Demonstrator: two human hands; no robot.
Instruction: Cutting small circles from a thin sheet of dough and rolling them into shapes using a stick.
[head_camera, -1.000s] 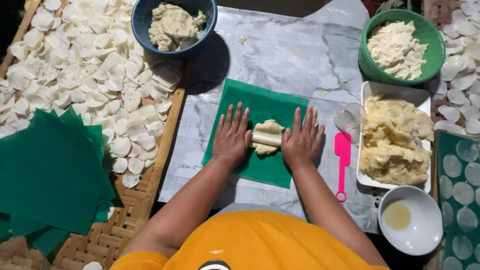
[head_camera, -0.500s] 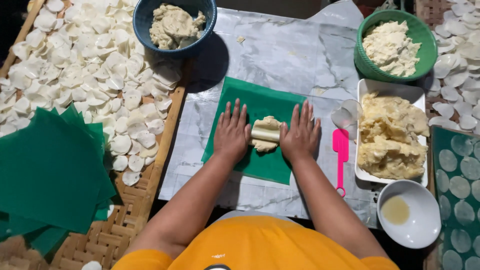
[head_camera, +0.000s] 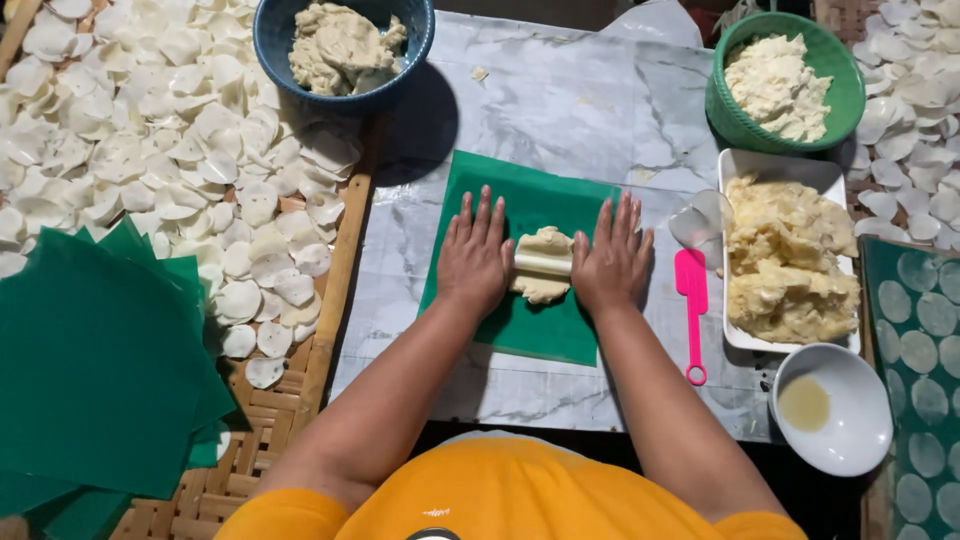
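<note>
No packages, labels, signs or screens show anywhere in this view.

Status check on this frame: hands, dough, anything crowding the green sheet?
Left hand and right hand flat, palms down on a pale roller over the dough. Green sheet beneath. Pink spatula lies right, apart.

Pale dough lump (head_camera: 541, 288) (under a white roller (head_camera: 543, 263)) on green sheet (head_camera: 545, 335).

green sheet (head_camera: 560, 200) | pale dough (head_camera: 541, 288) | pink spatula (head_camera: 692, 300) | blue bowl (head_camera: 268, 40) | marbled grey tabletop (head_camera: 560, 90)
</note>
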